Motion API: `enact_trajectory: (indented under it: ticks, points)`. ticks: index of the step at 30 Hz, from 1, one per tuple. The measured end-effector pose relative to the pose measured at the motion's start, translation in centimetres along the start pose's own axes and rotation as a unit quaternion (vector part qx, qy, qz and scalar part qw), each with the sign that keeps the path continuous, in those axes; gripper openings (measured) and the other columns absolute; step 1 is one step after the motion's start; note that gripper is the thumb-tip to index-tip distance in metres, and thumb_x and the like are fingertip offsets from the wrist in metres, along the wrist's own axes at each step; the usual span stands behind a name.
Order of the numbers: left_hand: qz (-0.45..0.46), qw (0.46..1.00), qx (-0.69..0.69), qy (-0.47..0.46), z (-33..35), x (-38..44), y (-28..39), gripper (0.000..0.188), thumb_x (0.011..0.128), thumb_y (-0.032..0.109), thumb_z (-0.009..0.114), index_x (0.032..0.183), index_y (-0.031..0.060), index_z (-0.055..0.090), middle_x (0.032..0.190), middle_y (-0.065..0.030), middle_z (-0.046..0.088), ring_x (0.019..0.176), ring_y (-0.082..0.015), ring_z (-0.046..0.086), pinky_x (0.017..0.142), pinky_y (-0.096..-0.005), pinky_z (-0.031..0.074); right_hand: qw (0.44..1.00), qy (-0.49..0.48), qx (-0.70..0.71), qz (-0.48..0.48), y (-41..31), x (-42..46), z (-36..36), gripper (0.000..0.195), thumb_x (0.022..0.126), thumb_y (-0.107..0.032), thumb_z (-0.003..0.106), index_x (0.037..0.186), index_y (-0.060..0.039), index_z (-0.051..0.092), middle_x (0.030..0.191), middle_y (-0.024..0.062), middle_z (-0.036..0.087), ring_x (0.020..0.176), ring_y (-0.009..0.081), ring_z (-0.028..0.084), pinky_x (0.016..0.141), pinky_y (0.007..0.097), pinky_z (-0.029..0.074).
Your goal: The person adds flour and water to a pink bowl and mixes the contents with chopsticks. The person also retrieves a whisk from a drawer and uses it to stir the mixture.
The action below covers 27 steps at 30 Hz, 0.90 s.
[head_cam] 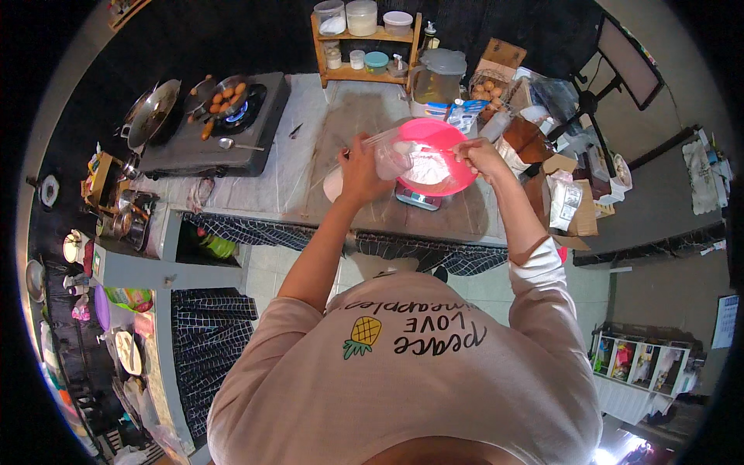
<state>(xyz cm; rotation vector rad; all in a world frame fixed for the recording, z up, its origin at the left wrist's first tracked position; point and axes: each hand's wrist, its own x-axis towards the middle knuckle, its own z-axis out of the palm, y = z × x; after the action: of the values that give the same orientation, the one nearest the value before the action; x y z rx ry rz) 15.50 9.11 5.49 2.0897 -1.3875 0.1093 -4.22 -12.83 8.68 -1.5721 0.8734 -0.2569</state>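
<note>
A pink plastic bowl [465, 174] holding white powder [429, 167] stands on a kitchen scale [417, 198] on the counter. My left hand [364, 171] grips a clear plastic container [388, 156], tilted over the bowl's left side. My right hand [479, 158] is closed at the bowl's right rim, its fingers around what looks like a pink handle; the far end of that is unclear. Beside my left wrist a pale, rounded object [333, 185] rests on the counter, partly hidden by the hand.
On the gas stove [192, 154] at the left, a pan [228, 97] of round brown food sits over a lit flame. A wooden rack [367, 74] with jars stands behind. A pitcher [439, 81], a basket of eggs [488, 92] and open cardboard boxes [584, 215] crowd the right side.
</note>
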Motion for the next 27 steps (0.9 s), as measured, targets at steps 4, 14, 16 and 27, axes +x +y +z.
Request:
enact_trajectory:
  ticks: [4,14,16,27]
  points:
    - [-0.028,0.999,0.007,0.023,0.1,-0.4,-0.2,0.08,0.05,0.029,0.081,0.121,0.0069,0.051,0.13,-0.014,0.039,0.125,-0.0294,0.039,0.101,-0.0542,0.024,0.998,0.056,0.022,-0.012,0.9,0.1,-1.1,0.018,0.082,-0.003,0.055,0.095,0.0026,0.067,0.072,0.0046,0.062,0.046,0.007,0.042,0.039,0.0222,0.029]
    - [-0.072,0.997,0.008,0.024,-0.1,-1.0,-0.6,0.083,0.049,0.029,0.083,0.122,0.0076,0.05,0.13,-0.0125,0.038,0.125,-0.0284,0.038,0.099,-0.0528,0.026,0.996,0.081,0.018,-0.026,2.1,0.6,-1.9,0.017,0.077,0.0,0.059,0.089,0.0025,0.07,0.067,0.0051,0.064,0.049,0.0086,0.049,0.042,0.0241,0.034]
    - [-0.07,0.997,0.007,0.027,-0.1,-1.0,-0.5,0.083,0.049,0.028,0.083,0.122,0.0076,0.05,0.13,-0.0127,0.039,0.125,-0.0285,0.038,0.099,-0.0529,0.026,0.996,0.078,-0.01,-0.035,1.4,0.5,-1.2,0.02,0.08,0.002,0.055,0.094,0.0016,0.069,0.072,0.004,0.065,0.052,0.0092,0.052,0.045,0.0243,0.038]
    - [-0.087,0.995,0.005,0.044,0.8,-1.7,-1.9,0.089,0.047,0.03,0.084,0.124,0.0074,0.047,0.131,-0.0161,0.039,0.127,-0.0311,0.036,0.1,-0.0548,0.025,0.862,0.188,-0.34,-0.327,-2.6,-2.6,5.9,0.016,0.077,-0.007,0.062,0.089,-0.0048,0.072,0.083,0.0194,0.068,0.077,0.0339,0.066,0.071,0.0413,0.052]
